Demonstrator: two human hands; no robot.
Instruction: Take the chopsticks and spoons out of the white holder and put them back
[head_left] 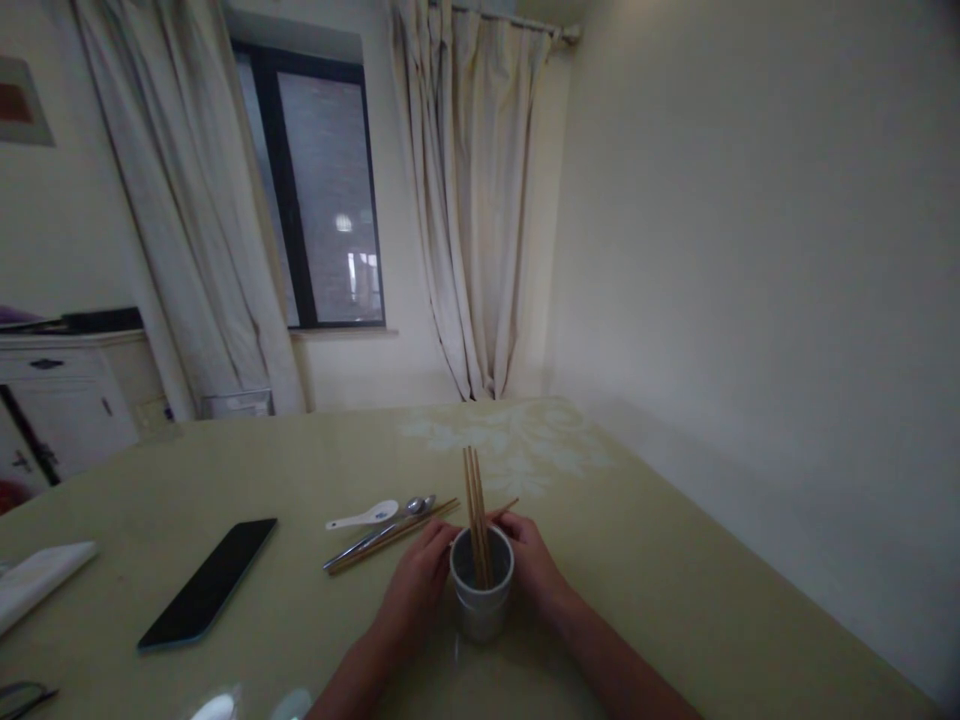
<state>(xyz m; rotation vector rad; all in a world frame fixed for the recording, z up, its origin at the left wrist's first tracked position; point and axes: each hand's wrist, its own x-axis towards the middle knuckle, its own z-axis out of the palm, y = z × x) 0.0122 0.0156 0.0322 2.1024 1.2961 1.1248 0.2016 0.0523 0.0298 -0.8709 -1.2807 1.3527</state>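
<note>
Wooden chopsticks (476, 515) upright in cup (481, 585), fingers (504, 520) of both hands flanking it

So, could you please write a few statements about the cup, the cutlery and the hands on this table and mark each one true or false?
1. Both hands, left hand and right hand, are at the sides of the cup. True.
2. The chopsticks in the cup stand upright. True.
3. The phone lies to the right of the cup. False: it lies to the left.
4. The white spoon is inside the cup. False: it lies on the table.
5. Metal spoons lie on the table beside loose chopsticks. True.
</note>
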